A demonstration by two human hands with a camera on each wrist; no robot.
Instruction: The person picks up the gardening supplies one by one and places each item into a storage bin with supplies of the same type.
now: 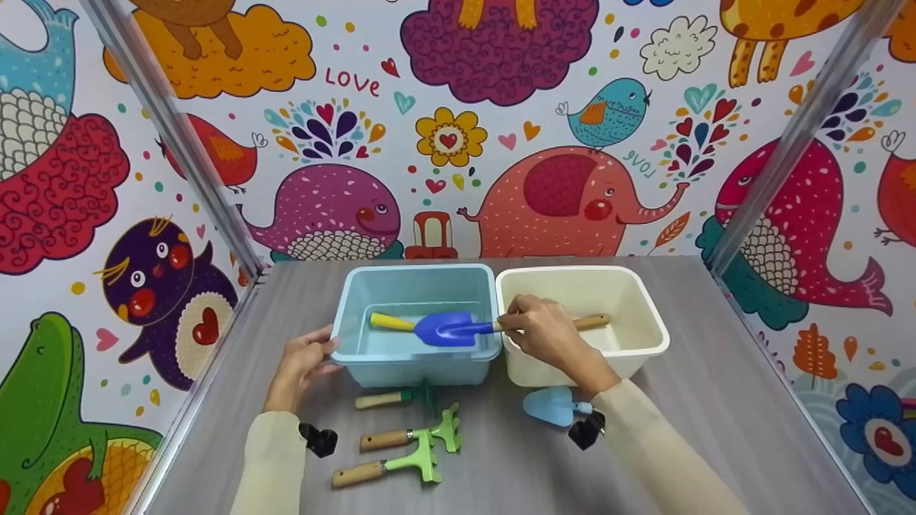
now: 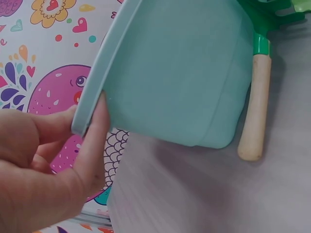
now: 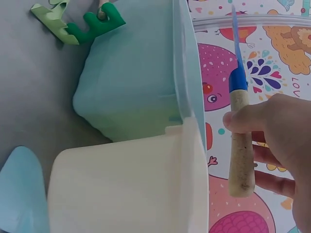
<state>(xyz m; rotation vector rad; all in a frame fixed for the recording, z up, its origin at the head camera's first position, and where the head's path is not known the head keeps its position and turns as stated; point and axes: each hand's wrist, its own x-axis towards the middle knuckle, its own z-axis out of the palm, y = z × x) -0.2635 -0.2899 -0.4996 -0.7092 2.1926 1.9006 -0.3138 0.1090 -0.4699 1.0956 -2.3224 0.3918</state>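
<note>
Nearest, two light green rakes [image 1: 372,470] [image 1: 397,438] are lying on the tabletop [image 1: 501,465], with a dark green rake [image 1: 386,400] lying just beyond them and a light blue trowel [image 1: 549,406] lying to the right, before the cream bin [image 1: 533,373]. Past these, the left hand [image 1: 304,357] is pinching the rim of the blue bin [image 1: 415,372] between thumb and fingers. The right hand [image 1: 544,332] is closing thumb and fingers round the wooden handle of a dark blue trowel [image 1: 447,330], whose blade is hanging over the blue bin. The work is seemingly standing partway: a yellow handle [image 1: 390,322] is lying in the blue bin and a wooden handle [image 1: 592,322] in the cream one, while four tools are lying outside and the dark blue trowel is awaiting release. The trowel blade is hiding whatever the yellow handle belongs to; the right hand is covering the other handle's far end, and the right wrist is masking the light blue trowel's grip. Farthest, a cartoon wall [image 1: 444,71] is running out of view.
</note>
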